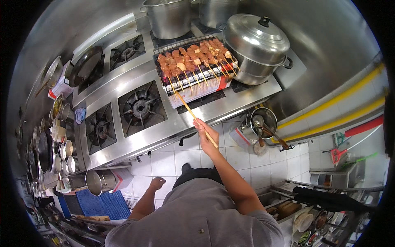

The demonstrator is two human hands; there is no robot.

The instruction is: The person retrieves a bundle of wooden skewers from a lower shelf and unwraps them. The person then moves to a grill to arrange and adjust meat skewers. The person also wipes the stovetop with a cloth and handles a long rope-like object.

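Note:
My right hand grips a long wooden stick, perhaps a brush handle or thick chopstick. Its far tip reaches the thin skewer ends at the left front of the grill. Skewers of reddish raw-looking meat lie side by side across a black wire grill rack, their bare ends towards me. Some carry a pale chunk near the handle end. The rack rests on a makeshift grill box made from a printed tin. My left hand hangs low beside my body, fingers curled, with nothing visible in it.
The steel stove has several gas burners. Right of the grill stands a large lidded steamer pot; a tall stockpot is behind. A wok sits at left. A pot with ladles stands low at right, near yellow pipes.

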